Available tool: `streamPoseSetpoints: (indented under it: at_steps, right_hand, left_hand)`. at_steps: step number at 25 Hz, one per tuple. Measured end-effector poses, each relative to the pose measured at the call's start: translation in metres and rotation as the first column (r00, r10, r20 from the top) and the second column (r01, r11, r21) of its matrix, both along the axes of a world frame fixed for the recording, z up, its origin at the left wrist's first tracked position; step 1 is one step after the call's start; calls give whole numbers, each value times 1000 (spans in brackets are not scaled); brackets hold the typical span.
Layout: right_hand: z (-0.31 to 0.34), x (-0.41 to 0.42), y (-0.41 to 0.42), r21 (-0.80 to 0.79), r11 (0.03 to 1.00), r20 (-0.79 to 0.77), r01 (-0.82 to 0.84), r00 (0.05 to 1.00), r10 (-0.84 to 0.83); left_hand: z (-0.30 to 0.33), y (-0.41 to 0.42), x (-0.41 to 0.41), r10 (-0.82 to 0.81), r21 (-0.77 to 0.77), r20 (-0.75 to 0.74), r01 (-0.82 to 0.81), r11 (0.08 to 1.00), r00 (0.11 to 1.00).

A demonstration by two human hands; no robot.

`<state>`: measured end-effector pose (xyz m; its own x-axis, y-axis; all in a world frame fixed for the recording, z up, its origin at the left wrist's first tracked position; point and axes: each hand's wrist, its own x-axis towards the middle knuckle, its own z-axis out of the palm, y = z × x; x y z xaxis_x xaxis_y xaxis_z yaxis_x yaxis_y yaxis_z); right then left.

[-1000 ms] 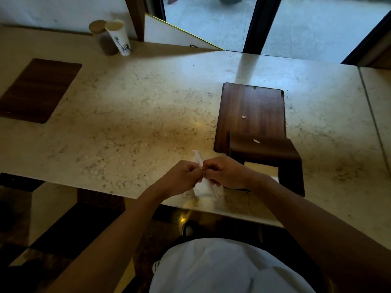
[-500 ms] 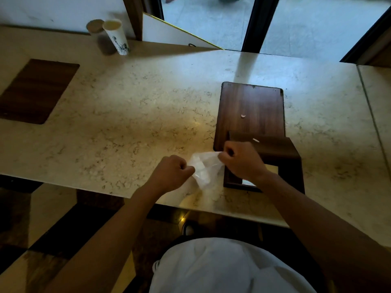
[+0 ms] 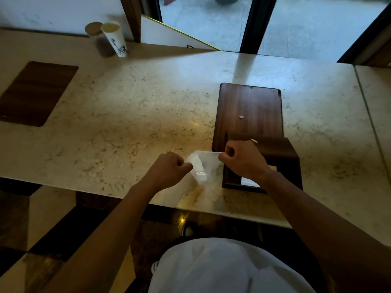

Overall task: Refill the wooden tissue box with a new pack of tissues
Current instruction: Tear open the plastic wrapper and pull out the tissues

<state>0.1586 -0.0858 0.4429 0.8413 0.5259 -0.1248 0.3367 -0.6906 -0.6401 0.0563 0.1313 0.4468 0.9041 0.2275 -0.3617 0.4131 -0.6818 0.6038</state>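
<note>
A thin, translucent plastic wrapper is stretched between my two hands just above the table's near edge. My left hand pinches its left end; my right hand pinches its right end. Right behind my right hand stands the dark wooden tissue box, its open side facing me, with a bit of white showing inside under my wrist. The box's flat wooden panel lies on the table beyond it, with a small white scrap on it.
The marble table runs wide to the left. A dark wooden mat lies far left. Two paper cups stand at the back left by the wall. A glass door is behind the table.
My hands started together on a narrow, folded strip of wrapper. They have pulled apart, the right one moving toward the box, and the wrapper is now spread open between them.
</note>
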Motion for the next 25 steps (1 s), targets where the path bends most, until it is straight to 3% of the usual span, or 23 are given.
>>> streamPoseSetpoints:
  at_steps: [3, 8, 10, 12, 14, 19, 23, 25]
  right_hand:
    - [5, -3, 5, 37, 999, 21, -2, 1000, 1]
    - [31, -22, 23, 285, 958, -72, -31, 996, 54]
    - [39, -26, 26, 203, 973, -98, -107, 987, 129]
    - [44, -30, 27, 3, 967, -42, -253, 966, 253]
    - [50, -34, 28, -40, 947, -41, -320, 947, 318]
    - [45, -30, 30, -33, 947, -181, -320, 934, 310]
    - [26, -29, 24, -117, 977, -244, -176, 959, 144]
    - [21, -26, 24, -132, 974, -273, -186, 951, 145]
  left_hand:
    - [3, -14, -1, -6, -104, 26, 9, 995, 1000]
    - [6, -31, 1, 53, -242, 104, -26, 970, 993]
    - [7, -36, 1, 65, -267, 126, -29, 963, 990]
    - [6, -41, 0, 55, -269, 136, -17, 963, 989]
    - [7, -43, 0, 50, -296, 142, -5, 955, 989]
    - [11, -48, -2, 69, -290, 177, -15, 957, 982]
    - [14, -51, -2, 48, -245, 234, 11, 969, 971]
    - [16, -54, -4, 6, -214, 254, 50, 976, 967]
